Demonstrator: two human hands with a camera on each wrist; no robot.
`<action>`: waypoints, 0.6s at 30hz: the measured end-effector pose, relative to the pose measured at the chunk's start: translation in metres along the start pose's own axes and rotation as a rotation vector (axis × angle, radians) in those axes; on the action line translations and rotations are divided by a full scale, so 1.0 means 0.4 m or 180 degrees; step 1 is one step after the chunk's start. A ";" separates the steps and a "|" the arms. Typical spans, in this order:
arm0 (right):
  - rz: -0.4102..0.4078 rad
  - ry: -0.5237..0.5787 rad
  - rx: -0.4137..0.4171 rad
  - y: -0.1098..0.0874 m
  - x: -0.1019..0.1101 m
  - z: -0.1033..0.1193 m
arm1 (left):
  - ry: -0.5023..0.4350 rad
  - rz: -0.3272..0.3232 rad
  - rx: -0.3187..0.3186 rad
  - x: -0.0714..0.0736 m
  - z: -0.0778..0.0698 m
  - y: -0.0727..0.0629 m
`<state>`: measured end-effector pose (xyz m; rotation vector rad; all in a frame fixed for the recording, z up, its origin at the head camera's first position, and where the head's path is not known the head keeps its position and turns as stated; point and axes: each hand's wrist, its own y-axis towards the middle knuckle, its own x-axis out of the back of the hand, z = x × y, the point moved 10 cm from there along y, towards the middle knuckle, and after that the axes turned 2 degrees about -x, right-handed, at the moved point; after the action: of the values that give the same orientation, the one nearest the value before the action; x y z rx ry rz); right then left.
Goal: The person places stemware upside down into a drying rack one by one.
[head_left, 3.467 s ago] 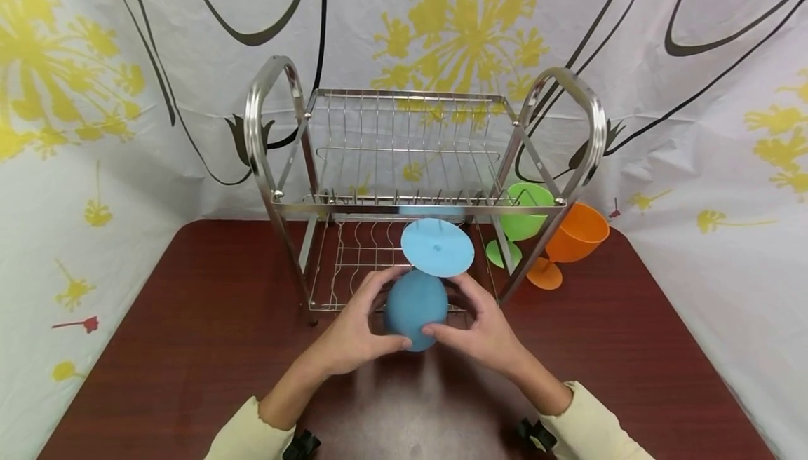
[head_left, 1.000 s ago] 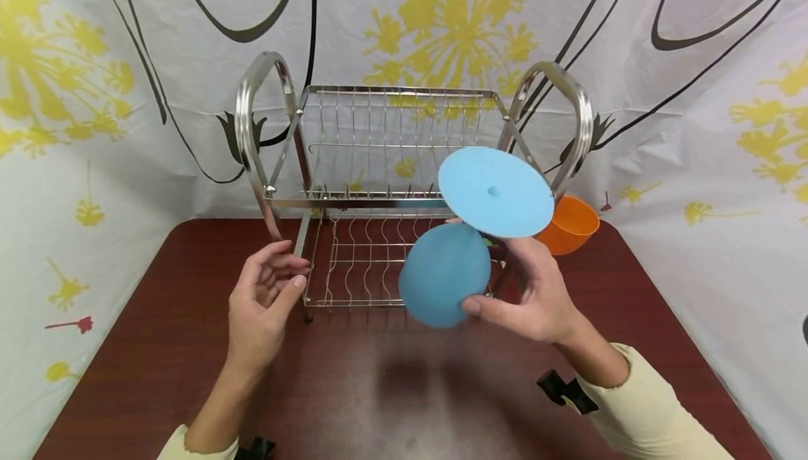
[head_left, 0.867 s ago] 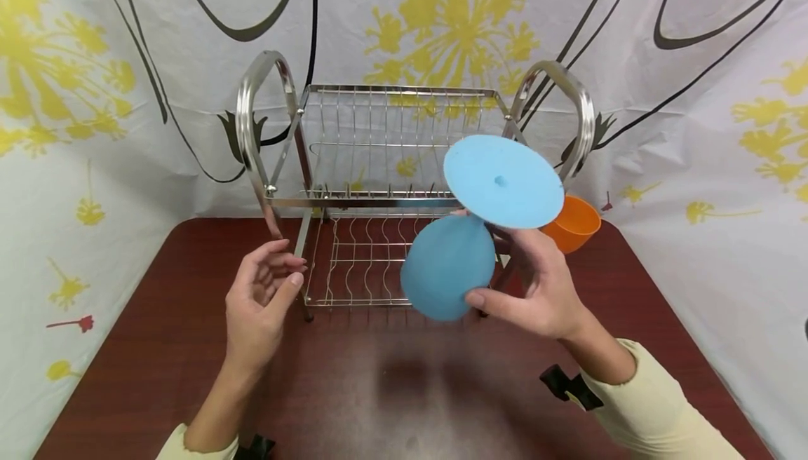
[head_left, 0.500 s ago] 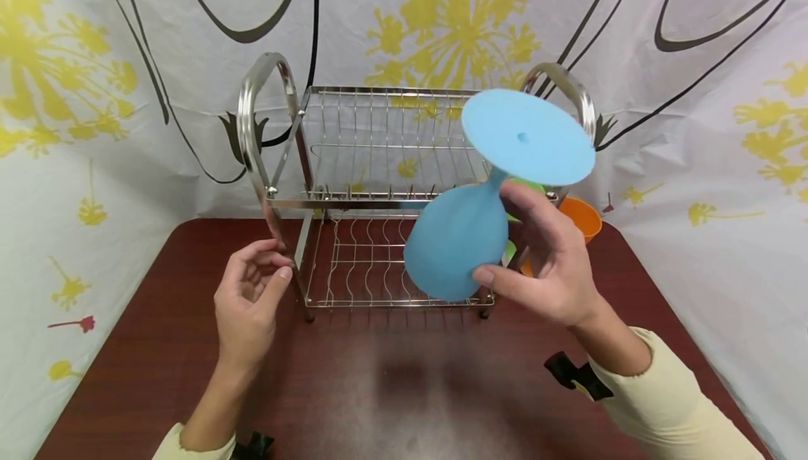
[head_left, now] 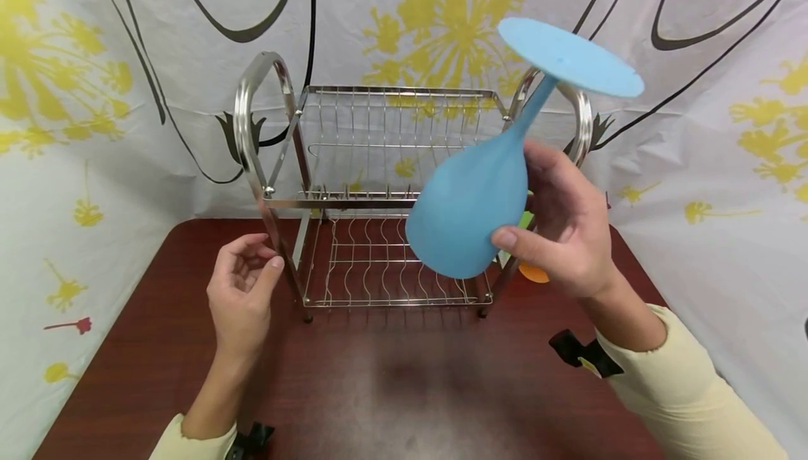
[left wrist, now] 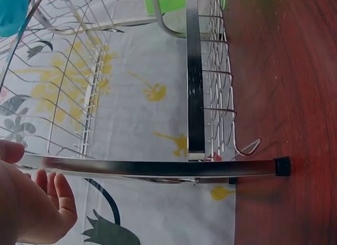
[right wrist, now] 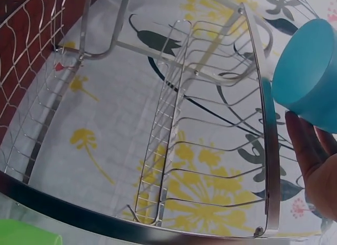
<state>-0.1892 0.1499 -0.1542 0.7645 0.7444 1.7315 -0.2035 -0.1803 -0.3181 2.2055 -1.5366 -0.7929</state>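
Note:
My right hand (head_left: 568,228) grips a light blue goblet (head_left: 473,200) by the side of its bowl, thumb on the near side. The goblet is tilted upside down, its round foot up to the right and its mouth down to the left, in front of the two-tier metal dish rack (head_left: 379,204). In the right wrist view, the goblet's open mouth (right wrist: 303,63) shows beside the rack's upper rail. My left hand (head_left: 243,292) holds nothing; its fingers are loosely curled close beside the rack's left front leg (head_left: 278,242).
Behind the rack's right leg stand a green goblet (head_left: 525,220) and an orange goblet (head_left: 534,273), both mostly hidden. The rack rests on a dark red-brown table (head_left: 404,390). A white sheet with yellow flowers (head_left: 95,130) hangs behind and at both sides.
At first both hands held the goblet low before the rack; the left hand has let go and moved left. The right hand has raised the goblet up and to the right, tilting it.

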 end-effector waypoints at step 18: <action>-0.0795 -0.0590 -0.0367 0.058 0.070 -0.047 | 0.0255 0.0135 0.0222 -0.021 0.049 0.020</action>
<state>-0.2239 0.1688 -0.1433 0.7099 0.5817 1.4442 -0.2238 -0.1746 -0.3267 2.2176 -1.5889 -0.6395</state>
